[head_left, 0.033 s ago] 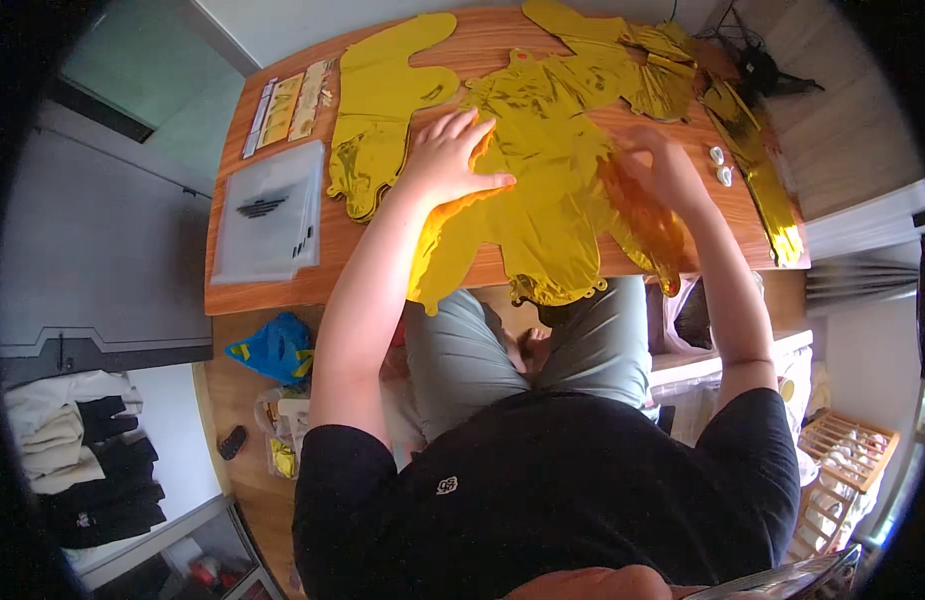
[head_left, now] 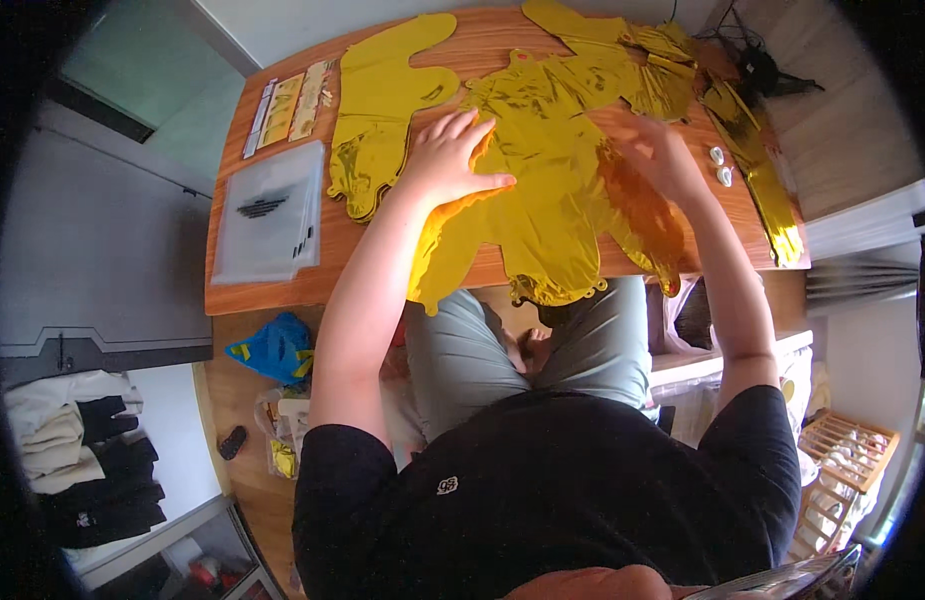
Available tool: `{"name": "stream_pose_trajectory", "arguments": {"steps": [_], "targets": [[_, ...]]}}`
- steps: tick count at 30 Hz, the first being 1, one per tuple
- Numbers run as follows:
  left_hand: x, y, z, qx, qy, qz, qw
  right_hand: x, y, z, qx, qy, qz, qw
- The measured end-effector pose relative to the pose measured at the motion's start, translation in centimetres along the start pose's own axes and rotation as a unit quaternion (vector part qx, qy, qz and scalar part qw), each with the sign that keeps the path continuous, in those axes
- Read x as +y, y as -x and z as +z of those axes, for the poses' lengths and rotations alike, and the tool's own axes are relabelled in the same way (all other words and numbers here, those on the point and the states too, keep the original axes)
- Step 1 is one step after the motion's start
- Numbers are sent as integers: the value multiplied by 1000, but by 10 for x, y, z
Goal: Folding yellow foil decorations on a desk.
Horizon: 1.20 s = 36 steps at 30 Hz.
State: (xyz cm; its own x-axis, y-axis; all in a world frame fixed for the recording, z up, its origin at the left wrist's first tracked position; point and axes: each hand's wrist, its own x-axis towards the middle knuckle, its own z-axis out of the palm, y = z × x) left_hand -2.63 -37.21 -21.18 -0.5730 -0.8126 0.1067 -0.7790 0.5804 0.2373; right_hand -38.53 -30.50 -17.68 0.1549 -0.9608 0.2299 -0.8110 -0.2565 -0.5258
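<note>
A flat gold foil balloon [head_left: 537, 170] with several rounded lobes lies on the wooden table, its lower lobes hanging over the near edge. My left hand [head_left: 447, 160] rests flat on its left side, fingers and thumb spread. At the balloon's right side, my right hand [head_left: 662, 160] hovers by the upper edge, fingers stretched leftward and slightly blurred; nothing shows in them. Below it, the right lobe [head_left: 642, 205] reflects orange-brown. Beyond my left hand lies another flat gold foil balloon [head_left: 377, 110], and more gold foil [head_left: 602, 35] spreads at the far right.
Clear plastic sleeves [head_left: 267, 215] with dark strips lie at the table's left, below printed cards [head_left: 282, 108]. Two small white rolls [head_left: 721, 167] sit right of my right hand, near a folded gold foil strip [head_left: 757, 165]. Black cables [head_left: 757, 65] lie at the far right corner.
My right hand has shifted slightly up and its fingers reach further left. My left hand and the balloon stay put.
</note>
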Motion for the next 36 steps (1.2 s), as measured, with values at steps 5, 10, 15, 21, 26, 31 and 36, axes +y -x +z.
{"name": "stream_pose_trajectory", "arguments": {"steps": [5,10,15,21,26,31,36], "targets": [[4,-2,-2,-5,5,-5,1000,34,-81,0,62,48,101,992],[1,3,-4,7,17,3,1000,26,-140,6,-34,32,210,977],[8,-1,-4,11,17,8,1000,48,-165,16,-18,71,221,973],[4,6,-6,10,14,1,1000,36,-172,33,-10,255,233,939],[1,7,-6,16,22,5,1000,38,-173,28,-23,38,226,973],[11,-2,-7,15,22,19,999,67,-175,23,10,47,207,977],[6,2,-6,2,14,6,1000,36,-176,24,70,-156,224,959]]}}
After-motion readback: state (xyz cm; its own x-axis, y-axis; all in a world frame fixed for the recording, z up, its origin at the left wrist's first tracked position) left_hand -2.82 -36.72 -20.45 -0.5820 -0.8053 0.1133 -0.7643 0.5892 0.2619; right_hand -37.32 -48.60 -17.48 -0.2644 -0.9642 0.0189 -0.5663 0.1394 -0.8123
